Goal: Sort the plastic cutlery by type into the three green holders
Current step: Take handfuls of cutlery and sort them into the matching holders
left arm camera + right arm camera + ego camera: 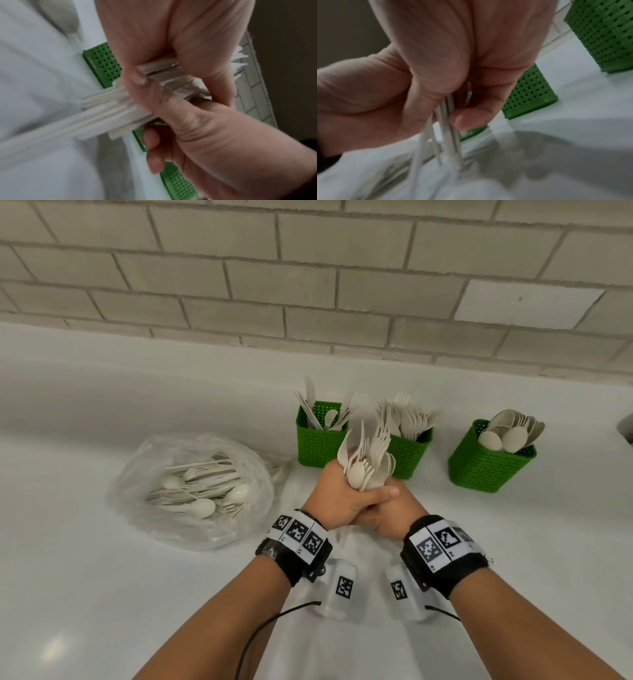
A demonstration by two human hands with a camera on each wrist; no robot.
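Both my hands wrap one mixed bunch of cutlery [364, 460]: left hand [337, 498] curled round its handles, right hand [394, 517] clasped beneath, above the worktop [102, 577], just before the three green holders [409, 453].

Right hand [453, 67] grips cutlery handles [448, 128] near green holders [529, 93].

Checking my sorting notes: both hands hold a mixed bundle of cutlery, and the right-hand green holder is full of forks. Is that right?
Not quite. The right-hand green holder is full of spoons, as the head view shows. The rest stands: the left hand and right hand grip the mixed bundle of cutlery.
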